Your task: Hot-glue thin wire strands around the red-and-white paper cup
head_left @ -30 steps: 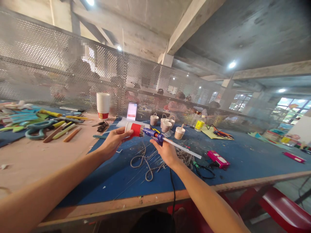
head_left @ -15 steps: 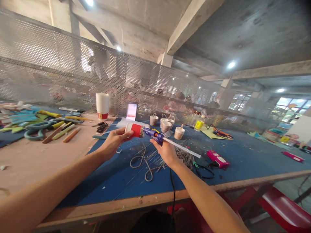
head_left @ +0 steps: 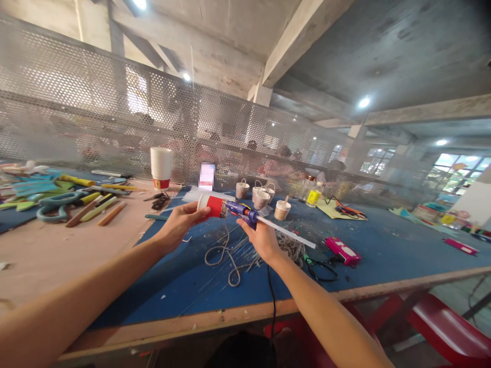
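Observation:
My left hand (head_left: pixel 183 221) grips a red and white paper cup (head_left: pixel 215 206) by its white rim end, the cup lying sideways above the table. Cord is wound at the cup's base end. In my right hand (head_left: pixel 262 237) is a blue hot glue gun (head_left: pixel 241 210), its nozzle against or very near the corded base; I cannot tell whether they touch. A long clear glue stick (head_left: pixel 291 234) sticks out of the gun's back. Grey cord (head_left: pixel 227 251) trails from the cup down to a tangled heap of cord (head_left: pixel 290 248) on the blue mat.
Several small cord-wrapped cups (head_left: pixel 262 199) stand behind my hands. A stack of paper cups (head_left: pixel 161 166), scissors (head_left: pixel 57 207) and wooden-handled tools (head_left: pixel 111 213) are on the left. To the right lie a magenta power strip (head_left: pixel 342 250) and a yellow-labelled bottle (head_left: pixel 313 196). A perforated screen (head_left: pixel 95 112) borders the back.
Hardly anything differs: both hands hold the cup and glue gun in the same pose. The whole view has shifted very slightly.

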Motion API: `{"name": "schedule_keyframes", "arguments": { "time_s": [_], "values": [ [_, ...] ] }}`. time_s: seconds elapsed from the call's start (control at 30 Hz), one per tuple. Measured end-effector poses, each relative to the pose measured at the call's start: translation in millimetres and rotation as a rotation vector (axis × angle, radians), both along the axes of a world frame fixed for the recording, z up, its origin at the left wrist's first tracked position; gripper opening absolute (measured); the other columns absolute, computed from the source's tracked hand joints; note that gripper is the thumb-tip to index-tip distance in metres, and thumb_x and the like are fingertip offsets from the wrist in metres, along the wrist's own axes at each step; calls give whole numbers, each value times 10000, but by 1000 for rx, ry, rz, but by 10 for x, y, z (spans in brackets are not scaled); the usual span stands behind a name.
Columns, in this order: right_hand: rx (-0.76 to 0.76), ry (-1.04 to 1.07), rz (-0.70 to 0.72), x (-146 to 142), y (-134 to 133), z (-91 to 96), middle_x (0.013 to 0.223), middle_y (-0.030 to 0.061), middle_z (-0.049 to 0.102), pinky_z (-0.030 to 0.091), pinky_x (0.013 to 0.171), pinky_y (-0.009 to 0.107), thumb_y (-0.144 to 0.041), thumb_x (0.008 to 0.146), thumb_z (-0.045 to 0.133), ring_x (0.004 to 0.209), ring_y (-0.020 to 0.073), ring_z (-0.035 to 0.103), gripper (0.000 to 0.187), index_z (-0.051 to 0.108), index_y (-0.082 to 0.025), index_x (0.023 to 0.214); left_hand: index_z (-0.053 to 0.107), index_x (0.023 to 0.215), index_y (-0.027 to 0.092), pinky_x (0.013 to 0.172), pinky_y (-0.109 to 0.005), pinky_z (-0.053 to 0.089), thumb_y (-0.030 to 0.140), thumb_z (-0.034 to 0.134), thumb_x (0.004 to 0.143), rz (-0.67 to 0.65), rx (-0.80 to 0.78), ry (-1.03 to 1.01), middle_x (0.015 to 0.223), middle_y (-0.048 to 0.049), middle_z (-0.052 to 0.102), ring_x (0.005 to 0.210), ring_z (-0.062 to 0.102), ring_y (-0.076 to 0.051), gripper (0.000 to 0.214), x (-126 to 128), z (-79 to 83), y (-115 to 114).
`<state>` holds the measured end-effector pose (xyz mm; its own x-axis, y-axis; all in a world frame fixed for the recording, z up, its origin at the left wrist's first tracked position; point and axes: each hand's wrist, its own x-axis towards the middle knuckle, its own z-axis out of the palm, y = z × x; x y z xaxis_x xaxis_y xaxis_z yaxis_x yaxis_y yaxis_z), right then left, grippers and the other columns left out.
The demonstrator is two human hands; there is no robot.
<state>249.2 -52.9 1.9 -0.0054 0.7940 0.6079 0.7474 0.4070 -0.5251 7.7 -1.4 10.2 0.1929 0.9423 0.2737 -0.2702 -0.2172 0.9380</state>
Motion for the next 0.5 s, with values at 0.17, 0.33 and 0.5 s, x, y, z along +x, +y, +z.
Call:
{"name": "schedule_keyframes", "arguments": {
  "time_s": [0.17,0.33,0.5],
  "values": [
    [-82,299,94,-6,8,77,494,-66,545,490,523,273,-574,901,653,431,168,580,385,650,-208,1024,849,893,211,899,-380,582,472,941,621,2,10,-18,1015,-108,834,993,747,-302,388,-9,-20,51],
    [-207,762,268,52,148,86,579,-106,528,385,414,207,-472,809,689,393,86,485,322,536,-223,943,838,869,207,884,-377,594,443,937,633,18,-19,-49,1005,-108,834,972,755,-289,348,-41,-70,131],
    [-322,848,208,151,257,11,686,-17,658,463,466,224,-507,745,727,505,117,598,354,633,-181,843,830,876,196,854,-364,611,452,931,635,43,-20,-56,1013,-115,830,995,753,-290,366,-61,-77,159]
  ]
}}
